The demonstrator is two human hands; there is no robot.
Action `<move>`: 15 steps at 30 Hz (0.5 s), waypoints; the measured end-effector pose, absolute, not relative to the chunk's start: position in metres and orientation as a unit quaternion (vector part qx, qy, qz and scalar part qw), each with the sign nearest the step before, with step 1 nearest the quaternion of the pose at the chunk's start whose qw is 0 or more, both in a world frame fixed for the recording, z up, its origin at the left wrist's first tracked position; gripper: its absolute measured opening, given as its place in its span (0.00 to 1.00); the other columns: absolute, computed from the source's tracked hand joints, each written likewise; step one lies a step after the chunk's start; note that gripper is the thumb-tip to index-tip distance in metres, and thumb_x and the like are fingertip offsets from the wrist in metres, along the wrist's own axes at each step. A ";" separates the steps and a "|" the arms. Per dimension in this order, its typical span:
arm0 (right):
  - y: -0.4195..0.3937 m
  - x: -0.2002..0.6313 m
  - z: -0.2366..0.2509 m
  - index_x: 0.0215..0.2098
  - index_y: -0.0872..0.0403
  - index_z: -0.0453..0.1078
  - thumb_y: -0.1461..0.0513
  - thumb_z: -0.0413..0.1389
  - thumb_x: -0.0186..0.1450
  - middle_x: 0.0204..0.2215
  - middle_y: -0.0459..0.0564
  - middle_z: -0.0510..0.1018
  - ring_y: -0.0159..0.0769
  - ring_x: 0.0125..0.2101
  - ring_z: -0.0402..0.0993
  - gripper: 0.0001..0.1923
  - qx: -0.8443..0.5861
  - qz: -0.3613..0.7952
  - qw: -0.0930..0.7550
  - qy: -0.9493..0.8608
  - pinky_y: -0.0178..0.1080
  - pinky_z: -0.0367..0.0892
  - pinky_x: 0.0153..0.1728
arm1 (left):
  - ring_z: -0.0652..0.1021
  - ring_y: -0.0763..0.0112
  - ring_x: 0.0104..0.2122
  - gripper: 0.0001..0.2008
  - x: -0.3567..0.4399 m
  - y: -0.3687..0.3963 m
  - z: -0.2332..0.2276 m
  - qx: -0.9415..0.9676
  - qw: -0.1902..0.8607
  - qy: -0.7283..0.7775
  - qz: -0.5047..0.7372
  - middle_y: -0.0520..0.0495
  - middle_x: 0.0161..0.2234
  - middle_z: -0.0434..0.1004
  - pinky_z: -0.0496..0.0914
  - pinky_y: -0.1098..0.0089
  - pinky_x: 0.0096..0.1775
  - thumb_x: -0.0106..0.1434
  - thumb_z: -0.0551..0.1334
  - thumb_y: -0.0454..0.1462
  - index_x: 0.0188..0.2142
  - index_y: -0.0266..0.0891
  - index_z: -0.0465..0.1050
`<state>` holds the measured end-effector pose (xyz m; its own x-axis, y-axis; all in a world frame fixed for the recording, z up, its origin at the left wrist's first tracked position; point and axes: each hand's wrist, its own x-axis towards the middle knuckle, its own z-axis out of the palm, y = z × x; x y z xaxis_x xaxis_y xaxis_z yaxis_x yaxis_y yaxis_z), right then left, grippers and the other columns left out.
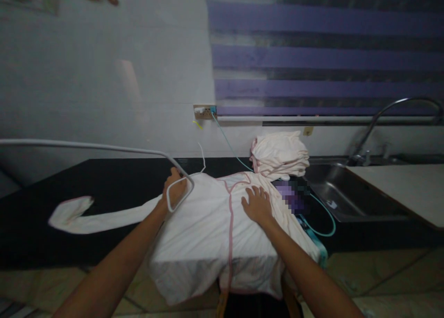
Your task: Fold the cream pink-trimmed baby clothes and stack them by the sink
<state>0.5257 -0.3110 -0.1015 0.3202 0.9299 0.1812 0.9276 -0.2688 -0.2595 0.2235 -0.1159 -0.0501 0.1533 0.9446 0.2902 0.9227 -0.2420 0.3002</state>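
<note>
A white long-sleeved baby top with pink trim lies spread over the counter, its lower part hanging over the front edge. One sleeve stretches left, its cuff folded back. My left hand is closed at the top's left shoulder, around a pale wire clothes hanger. The hanger's long bar runs close to the camera towards the left, and its thin hook points to the wall. My right hand lies flat on the chest right of the pink front seam, fingers spread. Some of the left fingers are hidden.
Behind the top, a pile of similar white garments sits by the wall. A teal cable runs from a wall socket to the counter. At right are a steel sink, a tap and a pale board. A blurred purple object lies beside the top.
</note>
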 end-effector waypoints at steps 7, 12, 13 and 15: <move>-0.309 0.525 -0.104 0.74 0.49 0.60 0.48 0.43 0.76 0.74 0.55 0.60 0.56 0.74 0.47 0.32 -0.801 0.003 0.165 -0.576 0.55 0.44 0.70 | 0.77 0.35 0.52 0.28 0.179 -0.163 -0.090 0.738 -0.067 0.659 0.129 0.23 0.50 0.77 0.70 0.44 0.50 0.72 0.48 0.50 0.51 0.29 0.75; -0.309 0.526 -0.105 0.74 0.49 0.60 0.48 0.44 0.76 0.74 0.55 0.60 0.56 0.74 0.47 0.31 -0.802 -0.002 0.159 -0.576 0.55 0.44 0.70 | 0.68 0.25 0.62 0.35 0.160 -0.169 -0.098 0.683 -0.065 0.717 0.120 0.16 0.61 0.67 0.62 0.31 0.57 0.72 0.47 0.54 0.60 0.26 0.70; -0.309 0.526 -0.106 0.74 0.49 0.59 0.48 0.44 0.76 0.74 0.55 0.60 0.56 0.74 0.47 0.31 -0.802 -0.001 0.158 -0.576 0.55 0.44 0.70 | 0.67 0.22 0.63 0.35 0.160 -0.165 -0.097 0.680 -0.050 0.722 0.113 0.15 0.62 0.66 0.60 0.28 0.57 0.72 0.46 0.54 0.60 0.25 0.69; -0.309 0.526 -0.106 0.74 0.49 0.59 0.48 0.44 0.76 0.74 0.55 0.60 0.56 0.74 0.47 0.32 -0.803 0.000 0.158 -0.575 0.55 0.44 0.70 | 0.66 0.19 0.63 0.35 0.166 -0.154 -0.095 0.700 -0.012 0.707 0.099 0.12 0.62 0.65 0.59 0.24 0.55 0.72 0.47 0.53 0.60 0.24 0.69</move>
<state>0.5257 -0.3088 -0.1059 0.3394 0.9230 0.1814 0.9228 -0.2893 -0.2544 0.1665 -0.1544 -0.0951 -0.0193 0.9877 0.1555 0.9924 -0.0001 0.1233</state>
